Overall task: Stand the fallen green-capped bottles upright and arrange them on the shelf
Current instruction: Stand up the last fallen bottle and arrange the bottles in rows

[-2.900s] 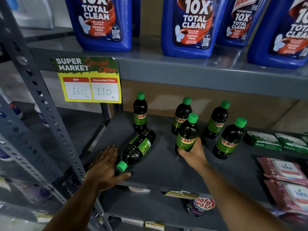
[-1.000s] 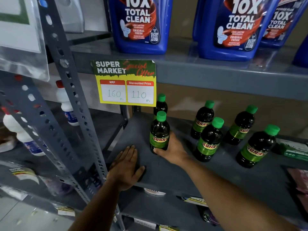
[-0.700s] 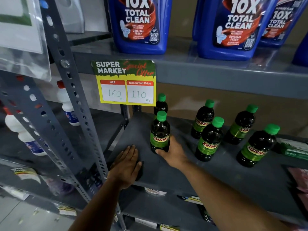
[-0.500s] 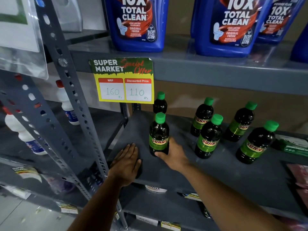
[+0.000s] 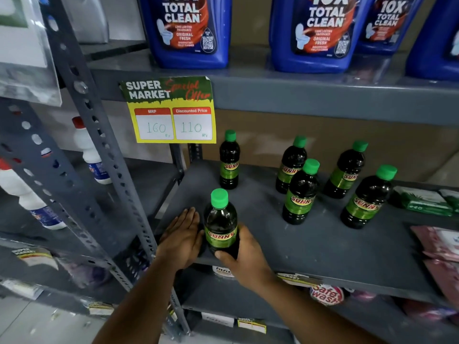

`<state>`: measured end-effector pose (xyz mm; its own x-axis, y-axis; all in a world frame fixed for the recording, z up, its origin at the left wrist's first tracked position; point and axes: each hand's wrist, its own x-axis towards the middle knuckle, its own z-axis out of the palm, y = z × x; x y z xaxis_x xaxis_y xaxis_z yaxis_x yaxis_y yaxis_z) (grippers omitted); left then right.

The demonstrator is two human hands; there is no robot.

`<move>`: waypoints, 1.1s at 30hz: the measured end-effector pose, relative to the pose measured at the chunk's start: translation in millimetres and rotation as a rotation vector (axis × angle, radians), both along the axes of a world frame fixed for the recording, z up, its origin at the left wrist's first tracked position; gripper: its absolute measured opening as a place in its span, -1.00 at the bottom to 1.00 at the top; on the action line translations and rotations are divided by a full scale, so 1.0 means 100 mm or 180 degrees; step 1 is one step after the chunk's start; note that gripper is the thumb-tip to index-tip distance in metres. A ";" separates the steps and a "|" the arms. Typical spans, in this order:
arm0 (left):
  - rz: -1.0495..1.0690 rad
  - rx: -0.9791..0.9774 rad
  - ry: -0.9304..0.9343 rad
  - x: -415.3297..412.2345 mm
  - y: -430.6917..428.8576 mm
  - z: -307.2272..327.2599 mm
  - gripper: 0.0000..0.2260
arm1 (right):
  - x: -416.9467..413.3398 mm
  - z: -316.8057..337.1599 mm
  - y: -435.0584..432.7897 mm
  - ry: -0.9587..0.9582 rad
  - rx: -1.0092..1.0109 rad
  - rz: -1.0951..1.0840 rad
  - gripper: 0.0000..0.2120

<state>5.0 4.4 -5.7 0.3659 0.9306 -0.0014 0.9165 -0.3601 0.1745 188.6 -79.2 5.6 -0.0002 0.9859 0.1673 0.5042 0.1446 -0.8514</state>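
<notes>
Right hand wrapped around the lower half of a green-capped bottle, thumb across the front just under the SUNNY label, rest of the fingers hidden round the back. Grip clenched on it, bottle upright, sitting right at the front-left corner of the grey shelf. Can't quite tell whether the base is touching the shelf or a hair above it, since the hand covers the bottom.

Left hand flat and released, palm down on the shelf edge just left of the bottle, fingers pointing toward the back, thumb side nearly touching the bottle.

Five more of the same bottles standing upright further in: one alone at the back left, directly behind the held one, then a cluster of four to the right, two at the back and two nearer the front. None lying down.

Yellow price tag hanging off the upper shelf, 160 and 110 written on it. Big blue toilet cleaner jugs lined up above. Green packets and pink wipe packs off at the right end of the shelf.
</notes>
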 end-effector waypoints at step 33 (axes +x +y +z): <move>0.0050 0.0090 0.0061 0.01 -0.04 0.03 -0.33 | 1.17 -0.09 -0.25 0.0087 0.0267 -0.2019 -0.38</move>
<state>5.9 0.4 -2.8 0.3513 0.9361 0.0182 0.9251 -0.3501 0.1469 305.9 -104.1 -3.4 0.5844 0.7766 0.2354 0.4918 -0.1082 -0.8640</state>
